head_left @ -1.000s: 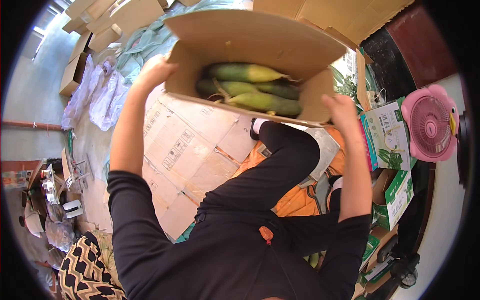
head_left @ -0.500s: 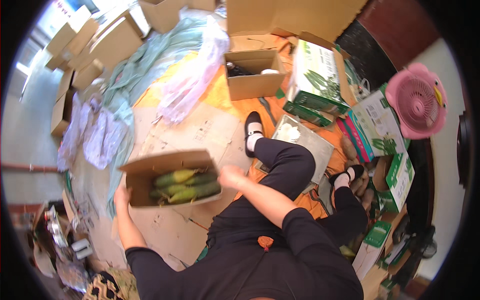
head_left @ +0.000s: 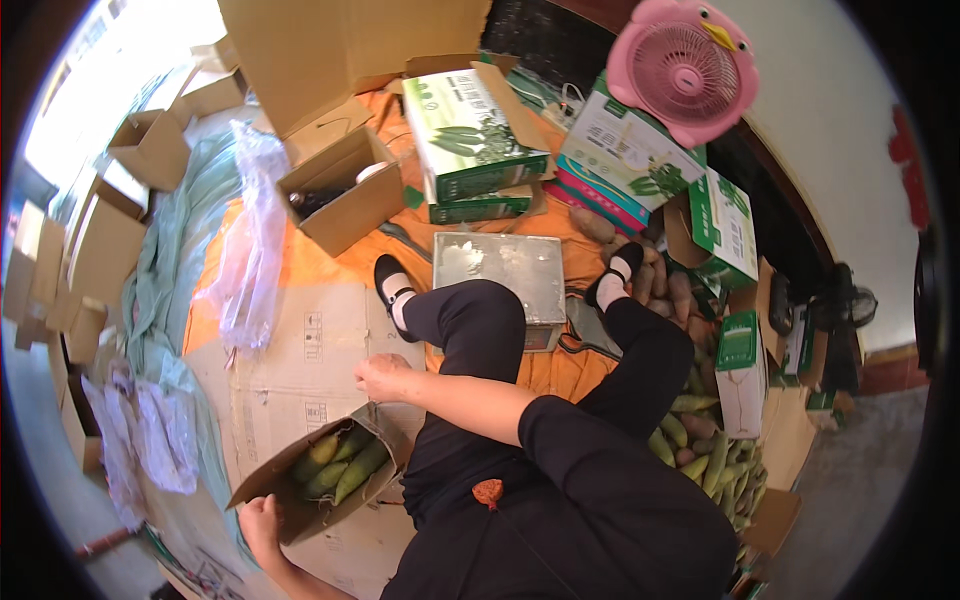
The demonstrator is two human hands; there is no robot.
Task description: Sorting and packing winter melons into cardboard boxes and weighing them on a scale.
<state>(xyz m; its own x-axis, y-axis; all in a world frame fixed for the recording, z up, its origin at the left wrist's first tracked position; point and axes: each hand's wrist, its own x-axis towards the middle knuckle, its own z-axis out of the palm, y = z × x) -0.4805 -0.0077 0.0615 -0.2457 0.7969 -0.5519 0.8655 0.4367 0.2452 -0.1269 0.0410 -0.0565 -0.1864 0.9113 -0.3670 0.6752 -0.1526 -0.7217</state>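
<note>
Open cardboard box [head_left: 392, 435] of long green radishes [head_left: 360, 470] toward the near end of the flattened cardboard [head_left: 285, 370].
The left hand [head_left: 260, 522] curls round a rim corner; the right hand [head_left: 383, 378], half closed, is by the far corner, contact unclear. Likely heavy, with bendy rims and firm, rolling contents; bottom corners should grip best.

black clothes [head_left: 620, 490], white socks [head_left: 611, 291]
</note>
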